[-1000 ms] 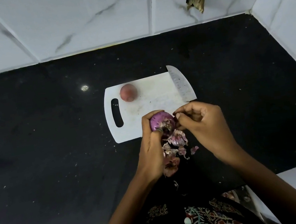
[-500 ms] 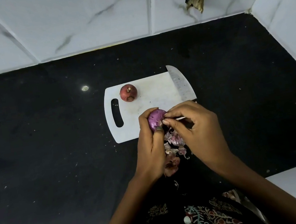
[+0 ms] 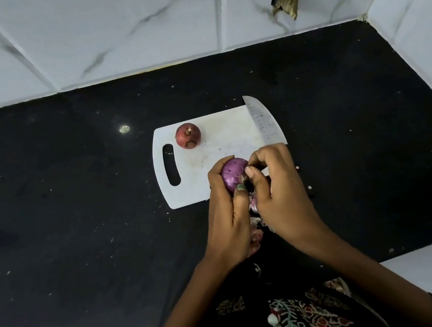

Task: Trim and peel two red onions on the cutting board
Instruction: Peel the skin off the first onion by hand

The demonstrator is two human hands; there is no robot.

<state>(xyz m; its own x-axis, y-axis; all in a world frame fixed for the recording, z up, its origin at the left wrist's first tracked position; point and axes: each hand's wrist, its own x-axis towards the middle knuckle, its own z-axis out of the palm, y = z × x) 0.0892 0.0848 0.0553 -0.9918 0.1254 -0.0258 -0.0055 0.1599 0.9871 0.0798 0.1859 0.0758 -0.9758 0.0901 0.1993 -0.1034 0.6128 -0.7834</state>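
My left hand (image 3: 229, 217) grips a shiny purple onion (image 3: 233, 173) over the near edge of the white cutting board (image 3: 223, 145). Its outer skin is mostly off. My right hand (image 3: 279, 195) meets it from the right, thumb and fingertips pinching at the onion's right side. A second red onion (image 3: 188, 135), still in its dry skin, sits on the board's far left, near the handle slot. A knife blade (image 3: 262, 122) lies along the board's right edge; its handle is hidden behind my right hand. Torn onion skins (image 3: 253, 211) lie between and below my hands.
The board rests on a black stone counter (image 3: 75, 213) flecked with crumbs. White marble tiles (image 3: 130, 21) form the back wall and a right side wall, with a brown scrap (image 3: 286, 1) stuck on the back tiles. The counter's front edge runs under my forearms.
My right hand has closed in on the onion from the right. The left hand turned the onion, so its smooth peeled side faces up. The loose skins are now mostly hidden by my hands.
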